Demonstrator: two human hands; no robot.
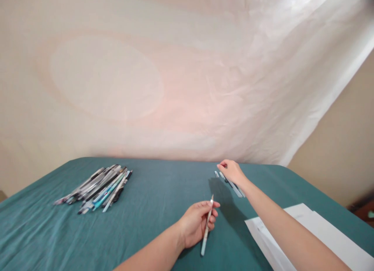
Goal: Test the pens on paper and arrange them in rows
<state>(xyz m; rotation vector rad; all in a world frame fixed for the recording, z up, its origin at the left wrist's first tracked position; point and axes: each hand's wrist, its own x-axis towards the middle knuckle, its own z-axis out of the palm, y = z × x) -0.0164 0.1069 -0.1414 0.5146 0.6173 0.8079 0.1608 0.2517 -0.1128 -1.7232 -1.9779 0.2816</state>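
Left hand: the left hand (194, 224) sits low in the middle of the view, just above the table, with its forearm coming in from the bottom edge. The fingers are curled and closed around a pen.
Pen: the pen (203, 243) is slim and pale. It is gripped near its upper half between thumb and fingers. It runs steeply, with its tip pointing up and away from the person and its lower end hanging free below the palm, close to the cloth.
Right hand: the right hand (232, 171) is stretched forward, farther from the person than the left hand, near the far edge of the table. Palm faces down, fingers bent toward the surface.
Right hand grip: the fingertips rest on a row of pens. Whether they pinch one of them cannot be told from this view.
Row of pens: the row of pens (237, 190) lies flat on the cloth, partly covered by the right hand. Ends show on both sides of the hand.
Pile of pens: the pile of pens (96, 187) lies on the left part of the table, well apart from both hands. The pens are roughly parallel and stacked loosely.
Cloth: the teal cloth (152, 193) covers the whole table top, lightly creased.
Paper: white paper (321, 228) lies at the near right corner, beneath the right forearm.
Sheet: a pale sheet (175, 76) hangs behind the table.
Wall: a beige wall (344, 146) shows at the right of the sheet.
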